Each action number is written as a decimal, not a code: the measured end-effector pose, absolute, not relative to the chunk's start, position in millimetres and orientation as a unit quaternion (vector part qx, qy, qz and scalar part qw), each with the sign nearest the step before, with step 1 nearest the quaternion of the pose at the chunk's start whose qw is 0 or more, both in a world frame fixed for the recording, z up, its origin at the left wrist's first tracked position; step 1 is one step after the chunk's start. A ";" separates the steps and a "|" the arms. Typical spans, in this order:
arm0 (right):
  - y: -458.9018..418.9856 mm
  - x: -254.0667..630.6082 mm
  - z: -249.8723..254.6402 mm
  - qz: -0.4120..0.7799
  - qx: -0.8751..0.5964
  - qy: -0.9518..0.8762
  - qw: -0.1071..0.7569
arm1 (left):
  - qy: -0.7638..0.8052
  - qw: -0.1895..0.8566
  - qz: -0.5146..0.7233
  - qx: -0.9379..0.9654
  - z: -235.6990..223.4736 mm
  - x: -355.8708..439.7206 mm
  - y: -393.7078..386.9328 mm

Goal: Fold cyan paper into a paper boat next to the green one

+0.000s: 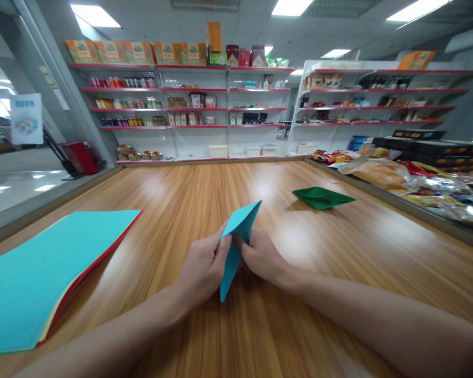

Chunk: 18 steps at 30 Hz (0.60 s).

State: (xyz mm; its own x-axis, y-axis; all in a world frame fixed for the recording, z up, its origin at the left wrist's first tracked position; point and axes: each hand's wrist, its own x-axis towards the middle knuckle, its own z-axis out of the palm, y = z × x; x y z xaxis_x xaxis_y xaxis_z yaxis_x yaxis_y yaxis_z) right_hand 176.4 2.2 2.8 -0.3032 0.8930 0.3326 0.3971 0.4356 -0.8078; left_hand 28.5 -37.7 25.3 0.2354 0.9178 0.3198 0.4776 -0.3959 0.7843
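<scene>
A folded piece of light blue paper (242, 215) stands tilted between my hands above the middle of the table. My left hand (207, 262) grips its left side, thumb pressed on the near face. On the other side, my right hand (262, 254) is closed on the paper, its thumb pushed into the opening between the folds and its other fingers partly hidden. Beyond my right hand lies a folded green paper boat (324, 198). At the left is a stack of coloured paper sheets (63, 262), light blue on top with yellow and red edges underneath.
The wood-grain table (173, 194) has a raised rim. Packaged snacks (382, 176) and dark boxes (429, 149) are heaped past its right edge. Stocked shelves (193, 107) line the back. A red case (79, 157) and a sign (26, 119) stand at far left.
</scene>
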 end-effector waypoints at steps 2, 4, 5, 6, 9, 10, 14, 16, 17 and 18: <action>-0.4 175.3 3.6 0.323 -0.431 -0.738 0.407 | 0.467 0.258 0.399 0.745 24.8 28.5 -38.3; -2.0 175.0 3.3 0.348 -0.422 -0.732 0.406 | 0.443 0.265 0.404 0.756 23.2 28.2 -38.5; -2.4 175.0 2.9 0.367 -0.415 -0.728 0.405 | 0.428 0.284 0.409 0.755 22.2 28.1 -38.4; -2.5 175.2 2.4 0.385 -0.410 -0.721 0.404 | 0.416 0.313 0.419 0.743 21.1 28.1 -38.1; -1.6 176.0 2.1 0.422 -0.416 -0.697 0.404 | 0.407 0.450 0.470 0.641 17.9 29.0 -35.5; -1.4 176.4 2.6 0.427 -0.422 -0.690 0.403 | 0.403 0.501 0.484 0.594 17.0 29.4 -34.0; -3.3 177.8 6.9 0.468 -0.408 -0.673 0.402 | 0.341 0.660 0.472 0.474 14.8 30.2 -28.2; -4.7 178.2 9.0 0.487 -0.387 -0.667 0.411 | 0.323 0.687 0.459 0.461 13.8 29.2 -26.3; -4.8 178.3 9.8 0.496 -0.377 -0.663 0.415 | 0.320 0.687 0.458 0.465 13.0 28.4 -25.5; -4.5 178.3 10.4 0.506 -0.368 -0.659 0.417 | 0.319 0.680 0.459 0.475 12.1 27.5 -24.8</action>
